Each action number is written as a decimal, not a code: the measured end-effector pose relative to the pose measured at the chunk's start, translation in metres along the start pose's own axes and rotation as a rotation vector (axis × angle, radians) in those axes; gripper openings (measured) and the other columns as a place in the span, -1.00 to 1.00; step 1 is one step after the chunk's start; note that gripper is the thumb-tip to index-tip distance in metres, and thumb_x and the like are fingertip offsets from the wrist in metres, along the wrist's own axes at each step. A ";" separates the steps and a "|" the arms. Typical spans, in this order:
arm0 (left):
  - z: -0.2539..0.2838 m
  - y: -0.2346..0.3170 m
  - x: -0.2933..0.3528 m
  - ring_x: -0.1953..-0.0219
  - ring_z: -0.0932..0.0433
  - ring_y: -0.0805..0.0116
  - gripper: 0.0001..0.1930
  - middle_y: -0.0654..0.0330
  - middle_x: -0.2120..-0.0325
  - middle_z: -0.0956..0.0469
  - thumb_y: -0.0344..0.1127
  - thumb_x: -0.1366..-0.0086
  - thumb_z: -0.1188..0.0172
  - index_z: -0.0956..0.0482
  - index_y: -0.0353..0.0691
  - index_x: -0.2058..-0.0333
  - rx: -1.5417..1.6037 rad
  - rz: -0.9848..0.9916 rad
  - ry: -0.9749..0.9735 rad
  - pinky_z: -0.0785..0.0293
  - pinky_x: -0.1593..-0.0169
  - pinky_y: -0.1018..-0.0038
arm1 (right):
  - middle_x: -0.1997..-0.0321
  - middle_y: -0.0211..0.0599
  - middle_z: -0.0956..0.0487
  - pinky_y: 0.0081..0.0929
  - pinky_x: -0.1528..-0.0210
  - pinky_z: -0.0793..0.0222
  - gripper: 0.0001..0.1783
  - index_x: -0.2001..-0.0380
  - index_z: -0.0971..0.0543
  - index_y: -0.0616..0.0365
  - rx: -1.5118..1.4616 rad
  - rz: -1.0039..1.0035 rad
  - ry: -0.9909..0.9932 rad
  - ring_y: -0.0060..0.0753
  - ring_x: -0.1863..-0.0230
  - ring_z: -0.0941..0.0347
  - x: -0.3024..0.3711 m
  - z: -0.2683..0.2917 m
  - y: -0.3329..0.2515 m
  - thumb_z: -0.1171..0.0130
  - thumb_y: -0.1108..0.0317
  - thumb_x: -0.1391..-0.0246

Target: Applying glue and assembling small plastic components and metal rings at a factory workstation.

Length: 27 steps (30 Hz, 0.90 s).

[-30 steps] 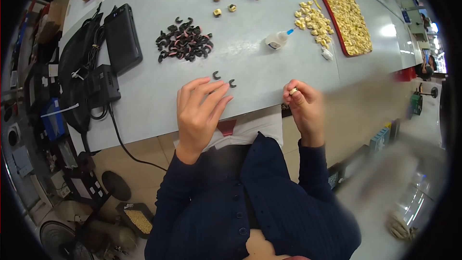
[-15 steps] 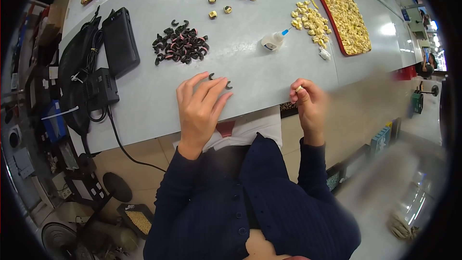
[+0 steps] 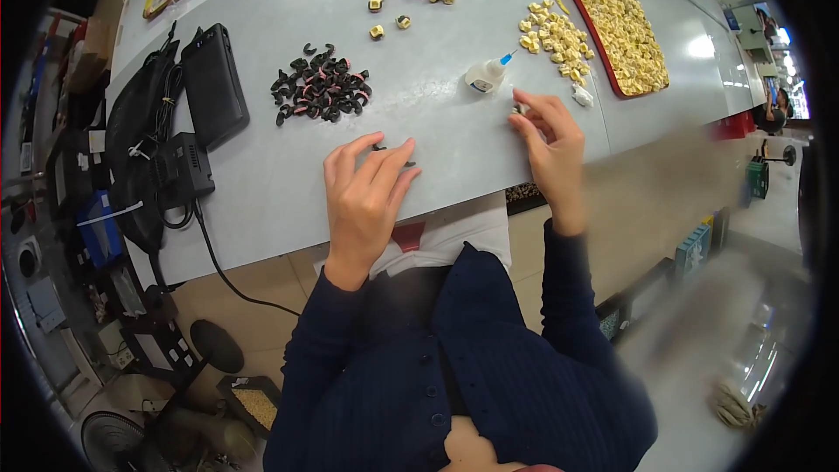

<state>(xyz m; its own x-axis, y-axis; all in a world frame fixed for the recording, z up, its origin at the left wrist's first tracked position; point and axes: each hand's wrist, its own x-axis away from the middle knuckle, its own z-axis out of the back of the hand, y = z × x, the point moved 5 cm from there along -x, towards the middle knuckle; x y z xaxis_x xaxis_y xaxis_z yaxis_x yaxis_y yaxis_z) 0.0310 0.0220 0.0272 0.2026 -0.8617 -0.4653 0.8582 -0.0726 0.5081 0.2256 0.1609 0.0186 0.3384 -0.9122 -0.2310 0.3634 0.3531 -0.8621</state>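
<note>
Snugly, small piece (image 3: 519, 109) between right fingers (image 3: 537, 102), near bottle (image 3: 483, 79).

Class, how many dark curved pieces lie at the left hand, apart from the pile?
2: one dark curved piece between fingers of the left hand, another by its thumb tip; the hand may hide more.

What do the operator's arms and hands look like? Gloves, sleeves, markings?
Left hand and right hand are bare: no gloves, watch or rings visible. Long, close-fitting dark navy sleeves reach near the wrists, with no markings or cables visible on them.
</note>
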 end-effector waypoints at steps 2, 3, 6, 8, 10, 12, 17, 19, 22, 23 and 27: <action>-0.001 0.000 -0.001 0.08 -0.49 0.22 -0.59 0.28 0.39 -0.60 -0.41 0.04 -0.42 -0.65 -0.13 0.13 0.002 0.003 -0.008 -0.29 0.00 0.32 | 0.25 -0.37 -0.55 -0.65 0.28 -0.41 -0.76 0.14 -0.59 0.27 -0.011 0.024 0.042 -0.59 0.27 -0.47 -0.010 -0.002 0.000 -0.20 0.60 -0.08; -0.003 0.000 -0.003 0.09 -0.50 0.22 -0.60 0.28 0.38 -0.60 -0.42 0.04 -0.42 -0.65 -0.14 0.14 0.014 -0.001 0.000 -0.31 0.01 0.33 | 0.22 -0.36 -0.56 -0.62 0.31 -0.43 -0.75 0.15 -0.60 0.27 -0.018 0.046 0.087 -0.56 0.26 -0.49 -0.015 0.000 -0.001 -0.22 0.61 -0.04; -0.002 0.002 -0.003 0.12 -0.50 0.20 -0.61 0.26 0.37 -0.58 -0.45 0.04 -0.41 -0.65 -0.16 0.15 0.041 -0.014 0.007 -0.33 0.04 0.33 | 0.19 -0.32 -0.56 -0.59 0.35 -0.44 -0.72 0.14 -0.61 0.23 0.250 0.126 0.158 -0.55 0.26 -0.51 -0.035 0.019 -0.004 -0.25 0.58 -0.02; -0.001 0.007 -0.004 0.13 -0.50 0.19 -0.62 0.25 0.37 -0.58 -0.47 0.04 -0.41 -0.65 -0.18 0.16 0.075 -0.043 0.022 -0.35 0.05 0.33 | 0.24 -0.24 -0.55 -0.53 0.36 -0.43 -0.73 0.17 -0.59 0.22 0.326 0.200 0.214 -0.46 0.32 -0.51 -0.052 0.028 0.006 -0.28 0.52 0.00; 0.000 0.006 -0.001 0.15 -0.50 0.18 -0.62 0.22 0.37 -0.57 -0.49 0.05 -0.41 -0.65 -0.19 0.17 0.028 -0.020 0.011 -0.37 0.06 0.32 | 0.32 -0.17 -0.52 -0.41 0.33 -0.42 -0.79 0.25 -0.55 0.23 0.560 0.289 0.160 -0.27 0.35 -0.49 -0.066 0.025 0.012 -0.28 0.47 -0.01; 0.002 0.006 0.002 0.16 -0.50 0.17 -0.61 0.18 0.37 -0.57 -0.52 0.06 -0.41 -0.64 -0.21 0.17 0.011 -0.030 0.028 -0.40 0.08 0.31 | 0.36 -0.12 -0.49 -0.31 0.29 -0.41 -0.82 0.32 -0.51 0.23 0.576 0.362 0.121 -0.10 0.36 -0.46 -0.074 0.018 0.013 -0.27 0.44 0.00; 0.005 0.006 0.007 0.18 -0.51 0.15 -0.59 0.15 0.37 -0.57 -0.57 0.08 -0.40 -0.63 -0.26 0.16 0.105 -0.040 0.072 -0.45 0.14 0.33 | 0.33 -0.12 -0.51 -0.35 0.24 -0.44 -0.85 0.30 -0.54 0.24 0.501 0.249 0.045 -0.11 0.31 -0.49 -0.081 0.016 0.017 -0.23 0.49 -0.02; 0.007 0.006 0.006 0.20 -0.52 0.15 -0.58 0.15 0.37 -0.59 -0.58 0.09 -0.41 -0.63 -0.27 0.16 0.141 -0.059 0.086 -0.47 0.16 0.34 | 0.32 -0.15 -0.52 -0.39 0.23 -0.45 -0.83 0.25 -0.56 0.23 0.422 0.239 0.059 -0.18 0.31 -0.51 -0.079 0.024 0.010 -0.21 0.52 -0.04; 0.009 0.004 0.009 0.20 -0.53 0.17 -0.56 0.16 0.37 -0.61 -0.58 0.11 -0.41 -0.62 -0.26 0.16 0.217 -0.070 0.091 -0.48 0.15 0.35 | 0.31 -0.23 -0.53 -0.48 0.19 -0.48 -0.79 0.17 -0.58 0.24 0.189 0.180 0.082 -0.34 0.29 -0.54 -0.065 0.033 0.005 -0.17 0.56 -0.08; 0.009 0.003 0.009 0.20 -0.53 0.17 -0.56 0.16 0.37 -0.61 -0.58 0.11 -0.41 -0.62 -0.26 0.16 0.212 -0.065 0.095 -0.48 0.15 0.35 | 0.31 -0.28 -0.54 -0.52 0.17 -0.48 -0.78 0.14 -0.58 0.26 0.046 0.131 0.104 -0.43 0.28 -0.55 -0.058 0.037 0.006 -0.15 0.57 -0.11; 0.011 0.004 0.011 0.22 -0.54 0.17 -0.52 0.16 0.38 -0.63 -0.61 0.16 -0.43 -0.61 -0.25 0.15 0.296 -0.131 0.106 -0.50 0.17 0.36 | 0.28 -0.33 -0.54 -0.53 0.10 -0.48 -0.81 0.15 -0.57 0.31 -0.292 -0.026 0.100 -0.49 0.22 -0.53 -0.010 0.028 -0.008 -0.17 0.56 -0.13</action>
<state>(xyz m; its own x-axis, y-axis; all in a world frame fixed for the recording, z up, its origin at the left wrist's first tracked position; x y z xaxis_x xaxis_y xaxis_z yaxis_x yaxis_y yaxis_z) 0.0311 0.0071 0.0317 0.1607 -0.7795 -0.6054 0.7089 -0.3356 0.6203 0.2440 0.1732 0.0404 0.2399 -0.9412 -0.2379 0.1009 0.2679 -0.9582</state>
